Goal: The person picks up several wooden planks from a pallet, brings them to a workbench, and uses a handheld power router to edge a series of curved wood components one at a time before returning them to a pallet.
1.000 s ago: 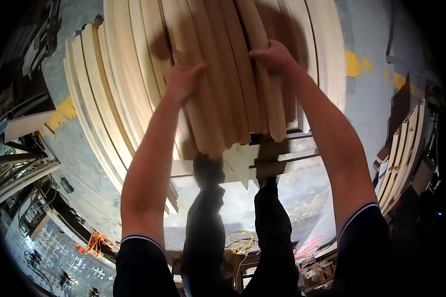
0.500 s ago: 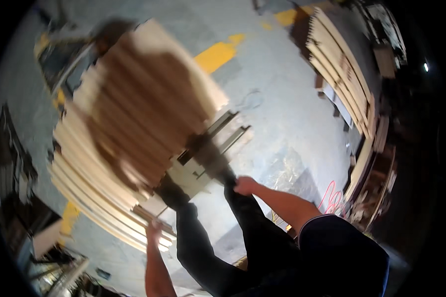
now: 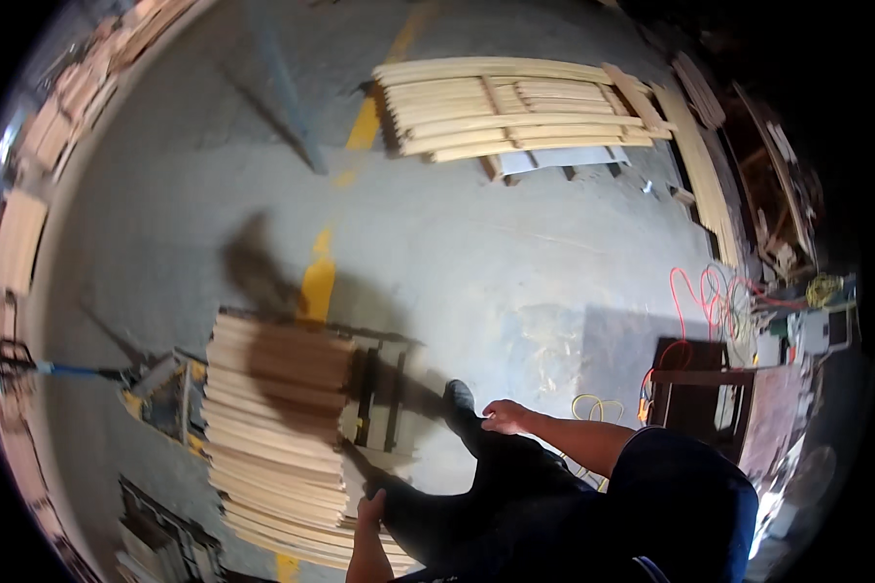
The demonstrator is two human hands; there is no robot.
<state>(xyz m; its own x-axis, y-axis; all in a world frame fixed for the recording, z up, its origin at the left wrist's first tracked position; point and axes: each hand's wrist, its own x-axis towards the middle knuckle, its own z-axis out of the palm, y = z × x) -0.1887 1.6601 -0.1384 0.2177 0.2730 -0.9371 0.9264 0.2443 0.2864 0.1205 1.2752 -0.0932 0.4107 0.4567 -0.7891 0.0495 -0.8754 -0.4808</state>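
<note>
My left hand (image 3: 370, 508) hangs beside my left leg, over the near edge of a stack of pale wooden boards (image 3: 272, 457). Its fingers are mostly hidden, and nothing shows sticking out of it. In front of my right thigh is my right hand (image 3: 505, 417), its fingers loosely bent and a little apart, with nothing in them. The boards lie side by side in a tall pile, with my shadow across the far part. At the pile's right side, dark rails (image 3: 383, 398) of a low support stick out near my feet.
A second pile of long boards (image 3: 515, 107) rests on supports ahead. A yellow floor line (image 3: 318, 287) runs toward the near stack. A pallet jack (image 3: 170, 398) stands left of it. On the right are a dark wooden cabinet (image 3: 700, 398) and a red hose (image 3: 715, 291).
My view has swung to the right, so the near stack now sits lower left and the far pile straight ahead. Both hands remain down by my legs.
</note>
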